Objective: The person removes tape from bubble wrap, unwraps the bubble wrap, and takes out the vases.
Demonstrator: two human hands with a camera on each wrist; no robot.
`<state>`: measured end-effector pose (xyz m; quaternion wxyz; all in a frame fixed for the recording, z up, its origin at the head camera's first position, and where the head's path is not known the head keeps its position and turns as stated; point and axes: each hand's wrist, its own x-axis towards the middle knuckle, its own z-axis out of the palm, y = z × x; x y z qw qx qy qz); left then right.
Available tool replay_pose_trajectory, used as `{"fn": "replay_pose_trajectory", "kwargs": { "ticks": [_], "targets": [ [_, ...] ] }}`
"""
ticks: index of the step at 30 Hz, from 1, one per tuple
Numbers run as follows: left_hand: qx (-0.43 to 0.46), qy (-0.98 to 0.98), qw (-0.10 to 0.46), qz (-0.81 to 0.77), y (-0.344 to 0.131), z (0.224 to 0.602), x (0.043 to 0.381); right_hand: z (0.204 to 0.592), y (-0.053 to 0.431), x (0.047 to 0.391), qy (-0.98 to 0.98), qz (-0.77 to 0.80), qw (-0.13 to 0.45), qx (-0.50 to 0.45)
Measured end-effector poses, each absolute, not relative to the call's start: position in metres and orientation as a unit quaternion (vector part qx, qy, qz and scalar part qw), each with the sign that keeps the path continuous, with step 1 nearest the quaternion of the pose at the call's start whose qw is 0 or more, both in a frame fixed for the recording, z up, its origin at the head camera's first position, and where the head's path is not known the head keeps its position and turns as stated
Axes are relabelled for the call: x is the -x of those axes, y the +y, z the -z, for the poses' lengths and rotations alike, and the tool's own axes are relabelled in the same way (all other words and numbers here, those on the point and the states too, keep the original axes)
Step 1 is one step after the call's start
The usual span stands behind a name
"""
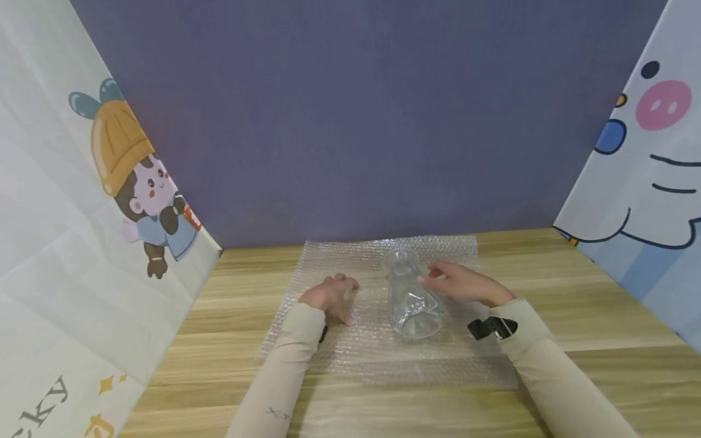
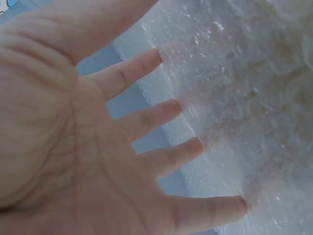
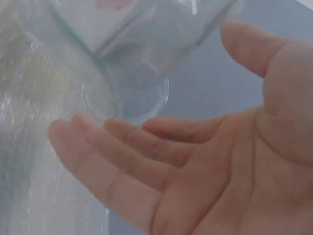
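A clear glass vase [image 1: 414, 301] with a flared rim lies on a sheet of bubble wrap [image 1: 356, 353], its rim toward the back and its wide base toward me. My left hand [image 1: 328, 296] is spread left of the vase, its fingertips at the bubble wrap [image 2: 254, 98] in the left wrist view and nothing held. Just right of the vase is my right hand [image 1: 460, 283], palm turned toward the glass and fingers extended. In the right wrist view the vase [image 3: 132, 54] passes near the thumb and fingertips; whether they touch it I cannot tell.
The bubble wrap lies on a wood-grain table [image 1: 230, 340]. A plain blue-grey panel [image 1: 350, 121] rises behind the table. White cloths with printed cartoon figures hang as side walls at the left [image 1: 66, 243] and right [image 1: 657, 182].
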<state>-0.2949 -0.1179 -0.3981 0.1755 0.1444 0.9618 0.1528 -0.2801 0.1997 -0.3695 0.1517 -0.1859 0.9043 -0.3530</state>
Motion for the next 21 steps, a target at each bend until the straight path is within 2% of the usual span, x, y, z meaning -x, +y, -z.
{"fn": "replay_pose_trajectory", "kwargs": {
  "ticks": [14,21],
  "targets": [
    [-0.128,0.960,0.180,-0.174,-0.115,0.403,0.294,0.387,0.187,0.295,0.861,0.426,0.251,0.123],
    [-0.132,0.962,0.176,-0.161,-0.116,0.405,0.294,0.392,0.184,0.296,0.845,0.446,0.269,0.122]
  ]
}}
